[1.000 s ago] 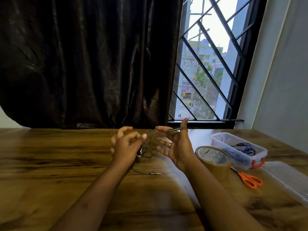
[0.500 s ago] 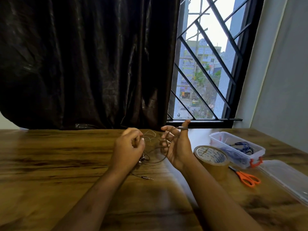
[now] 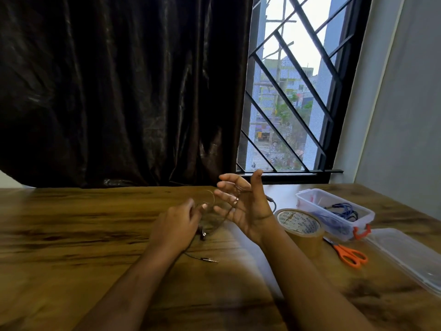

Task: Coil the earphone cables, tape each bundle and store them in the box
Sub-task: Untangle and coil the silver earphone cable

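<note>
Wooden table. The clear box sits at right, with a blue cable inside. Right hand is spread and straight-fingered, the thin earphone cable looped over it. Left hand pinches the strand. Cable looks light, limp and springy, so it will likely unwind; best pinched where the loops cross. Jack plug lies on the table.

Thin grey earphone cable loops around the right hand's spread fingers, its jack lying at 6 o'clock. Brown tape roll lies flat at 3 o'clock. Behind it, a clear plastic box holds a coiled blue cable.
</note>
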A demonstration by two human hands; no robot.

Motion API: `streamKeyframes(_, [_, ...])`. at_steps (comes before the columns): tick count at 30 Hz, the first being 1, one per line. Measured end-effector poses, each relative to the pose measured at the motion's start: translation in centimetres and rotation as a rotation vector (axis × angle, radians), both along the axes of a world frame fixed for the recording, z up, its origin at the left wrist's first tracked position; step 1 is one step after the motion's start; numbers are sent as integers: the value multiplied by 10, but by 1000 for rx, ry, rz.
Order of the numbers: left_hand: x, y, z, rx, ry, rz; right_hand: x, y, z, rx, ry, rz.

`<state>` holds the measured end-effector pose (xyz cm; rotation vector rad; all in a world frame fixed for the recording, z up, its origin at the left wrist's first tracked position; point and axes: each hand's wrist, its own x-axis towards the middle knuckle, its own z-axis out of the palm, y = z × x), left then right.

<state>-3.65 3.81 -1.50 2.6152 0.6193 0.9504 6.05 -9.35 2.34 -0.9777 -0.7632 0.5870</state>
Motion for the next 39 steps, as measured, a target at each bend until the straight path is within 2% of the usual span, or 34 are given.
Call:
streamKeyframes(2, [0, 5, -1, -28, -8, 89, -2, 3, 2, 28, 21, -52])
streamKeyframes(5, [0, 7, 1, -154, -95, 50, 2, 5, 1, 104, 118, -170])
streamKeyframes(8, [-3, 9, 8, -142, -251, 60, 5, -1, -1, 135, 175, -277])
streamKeyframes(9, [-3, 10, 9, -196, -322, 87, 4, -3, 0, 134, 176, -308])
streamKeyframes(10, [-3, 12, 10, -313, -429, 108, 4, -3, 1, 135, 176, -326])
streamKeyframes(13, [-4, 21, 14, -827, -823, 128, 6, -3, 3, 154, 165, -364])
streamKeyframes(15, [-5, 25, 14, -1005, -906, 155, 7, -3, 2, 165, 170, -388])
streamKeyframes(21, [-10, 38, 16, -1020, -941, 362, 10, -7, 2, 195, 178, -384])
streamKeyframes(24, [-12, 45, 14, -1020, -961, 473, 12, -5, 3, 243, 162, -472])
streamKeyframes(29, [-14, 46, 12, -1139, -1112, 373, 13, 3, -3, 222, -5, -663])
streamKeyframes(31, [-13, 48, 10, -1140, -1056, 348, 13, 4, -6, 186, -20, -665])
streamKeyframes(33, [-11, 50, 5, -1009, -851, 326, 14, 1, -6, 163, 52, -603])
streamKeyframes(37, [-8, 29, 2, -387, -72, 397, 8, -2, -2, 175, 261, -420])
streamKeyframes(38, [-7, 21, 2, -231, 73, 454, 7, -2, -3, 163, 264, -396])
streamKeyframes(39, [-7, 11, 6, -100, 129, 494, 7, -1, -4, 148, 259, -370])
